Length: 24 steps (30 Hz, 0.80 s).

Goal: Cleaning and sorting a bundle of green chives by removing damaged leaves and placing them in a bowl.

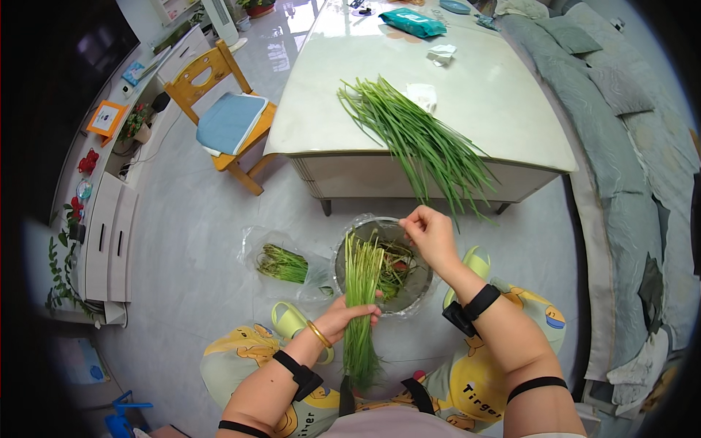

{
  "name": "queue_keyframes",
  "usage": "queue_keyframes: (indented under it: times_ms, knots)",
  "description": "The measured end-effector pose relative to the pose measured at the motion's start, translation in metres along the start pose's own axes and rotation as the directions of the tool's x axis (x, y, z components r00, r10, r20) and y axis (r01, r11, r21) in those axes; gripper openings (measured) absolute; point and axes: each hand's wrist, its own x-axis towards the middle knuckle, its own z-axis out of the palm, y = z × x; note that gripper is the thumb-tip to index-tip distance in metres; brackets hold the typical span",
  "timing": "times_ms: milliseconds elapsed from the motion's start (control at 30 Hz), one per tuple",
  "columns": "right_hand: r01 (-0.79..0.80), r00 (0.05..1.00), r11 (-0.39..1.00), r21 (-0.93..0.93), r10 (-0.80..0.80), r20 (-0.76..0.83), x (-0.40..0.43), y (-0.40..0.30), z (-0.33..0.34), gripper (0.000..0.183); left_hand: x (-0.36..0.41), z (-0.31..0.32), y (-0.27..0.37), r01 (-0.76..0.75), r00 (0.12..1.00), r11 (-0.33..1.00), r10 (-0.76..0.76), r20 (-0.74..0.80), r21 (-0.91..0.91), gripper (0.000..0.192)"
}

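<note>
My left hand (356, 316) grips a bunch of green Chinese chives (361, 274), cut ends pointing away from me and leafy tips hanging toward my lap. The bunch overlaps the left side of a round trash bin (340, 263) lined with clear plastic. Inside the bin lie brownish and green trimmings (397, 268). My right hand (430, 235) is over the bin's far right rim, thumb and fingertips pinched together; I see nothing between them. More chives (421, 131) lie in a loose pile on the table, hanging over its near edge.
Left of the bin, a clear plastic bag (312, 274) holds shorter chives (282, 263). Beyond stands the white table (323, 98) with crumpled tissue (441, 53) and a teal wipes pack (413, 22). A wooden chair (233, 109) is at left, a grey sofa (597, 148) at right.
</note>
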Motion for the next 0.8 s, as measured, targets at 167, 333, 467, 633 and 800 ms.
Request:
queue_keyframes:
  times_ms: [167, 333, 467, 633, 800]
  knots:
    - [0.187, 0.982, 0.876, -0.444, -0.172, 0.073, -0.007, -0.002, -0.009, 0.010, 0.002, -0.005, -0.003, -0.020, 1.000, 0.997, 0.020, 0.000, -0.079, 0.044]
    - [0.310, 0.940, 0.887, -0.343, -0.232, 0.249, -0.026, -0.016, 0.008, 0.007, 0.005, -0.006, -0.001, -0.042, 0.999, 0.987, 0.036, -0.036, -0.157, 0.044]
    - [0.276, 0.868, 0.955, -0.107, -0.200, 0.455, -0.039, -0.011, 0.022, 0.009, 0.008, -0.003, 0.002, -0.063, 0.997, 0.985, 0.055, -0.055, -0.163, 0.040]
    - [0.177, 0.867, 0.980, -0.088, -0.112, 0.486, -0.042, -0.012, 0.028, 0.014, 0.014, 0.002, 0.006, -0.085, 0.996, 0.984, 0.085, -0.010, -0.159, 0.036]
    - [-0.117, 0.855, 0.993, 0.004, 0.099, 0.509, -0.039, -0.004, 0.026, 0.015, 0.017, 0.011, 0.007, -0.106, 0.994, 0.985, 0.110, 0.024, -0.135, 0.034]
